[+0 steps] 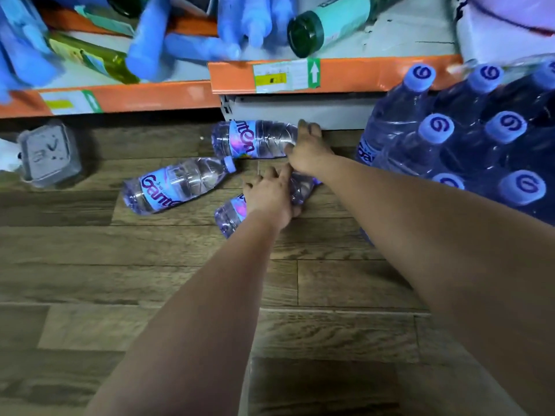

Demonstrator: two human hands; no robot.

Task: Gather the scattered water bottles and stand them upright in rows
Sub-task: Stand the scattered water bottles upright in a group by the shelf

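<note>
Floor [150, 280]: wood-look planks that fill most of the view; three loose water bottles lie on their sides on it.
Shelf [360, 75]: an orange-edged shelf along the top, with blurred blue goods and a green bottle [327, 22] lying on it.
Pack of bottles [468, 151]: on the right, wrapped in clear plastic, the bottles upright in rows with their blue caps up.
Left bottle [174, 187]: on its side well left of the hands, its cap pointing up and right, and nothing touching it.
Far bottle [255, 139]: on its side just in front of the shelf base, with the label facing up.
Near bottle [231, 214]: lies slantwise between the two arms, its middle hidden under a hand.
Plastic box [49, 154]: a grey lidded tub at the far left, on the floor below the shelf.
Right hand [307, 151]: fingers and thumb curled round the right end of the far bottle.
Left hand [268, 198]: fingers wrapped over the middle of the near bottle, gripping it.
</note>
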